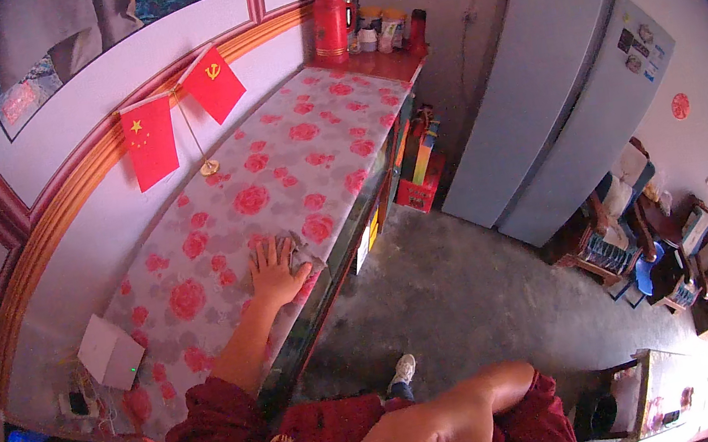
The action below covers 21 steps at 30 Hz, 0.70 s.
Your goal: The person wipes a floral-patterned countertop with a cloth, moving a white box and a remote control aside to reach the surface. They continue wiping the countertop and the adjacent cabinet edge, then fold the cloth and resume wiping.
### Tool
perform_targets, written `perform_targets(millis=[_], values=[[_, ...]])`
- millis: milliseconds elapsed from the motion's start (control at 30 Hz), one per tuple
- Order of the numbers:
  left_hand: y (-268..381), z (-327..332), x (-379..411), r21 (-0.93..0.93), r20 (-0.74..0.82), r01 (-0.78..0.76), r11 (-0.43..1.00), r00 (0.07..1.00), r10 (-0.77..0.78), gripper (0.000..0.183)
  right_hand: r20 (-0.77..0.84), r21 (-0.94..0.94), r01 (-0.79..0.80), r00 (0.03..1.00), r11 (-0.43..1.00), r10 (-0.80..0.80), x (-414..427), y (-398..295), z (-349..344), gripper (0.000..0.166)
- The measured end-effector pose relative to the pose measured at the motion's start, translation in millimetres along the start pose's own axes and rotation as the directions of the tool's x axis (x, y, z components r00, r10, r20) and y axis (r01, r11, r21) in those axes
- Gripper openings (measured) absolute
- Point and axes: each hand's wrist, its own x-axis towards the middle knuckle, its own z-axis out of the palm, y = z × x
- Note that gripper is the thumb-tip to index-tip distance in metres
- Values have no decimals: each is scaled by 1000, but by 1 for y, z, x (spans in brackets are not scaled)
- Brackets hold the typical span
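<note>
My left hand (274,274) lies palm down, fingers spread, on a crumpled grey cloth (306,255) near the front edge of a long cabinet. It presses the cloth onto a pale tablecloth with red roses (251,199). My right hand (418,439) is bent at the wrist in front of my dark red top. Its fingers curl down and their tips are hidden, so whether it holds anything does not show.
Two small red flags on a gold stand (209,167) and a white box with cables (111,353) stand along the wall. A red thermos flask (330,24) and jars fill the far end. A grey refrigerator (533,94) and wooden chairs (607,236) are on the right.
</note>
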Motion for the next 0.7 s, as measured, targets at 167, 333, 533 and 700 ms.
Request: perform_targets(millis=[167,333,533,700], values=[[-4,-1,-2,-14,36,28,1000,999,-27,87,148,-60,-30,988,998,39,5,1,-11,34],[8,1,1,-13,33,17,1000,999,-16,86,108,-171,103,990,980,-85,-9,22,7,32],[5,-8,-2,26,71,51,998,996,-53,84,-264,-400,-324,937,857,230,-24,-25,-22,29],[3,-1,5,84,56,27,996,998,-32,84,-745,-278,-467,657,840,118,-75,-24,-34,13]])
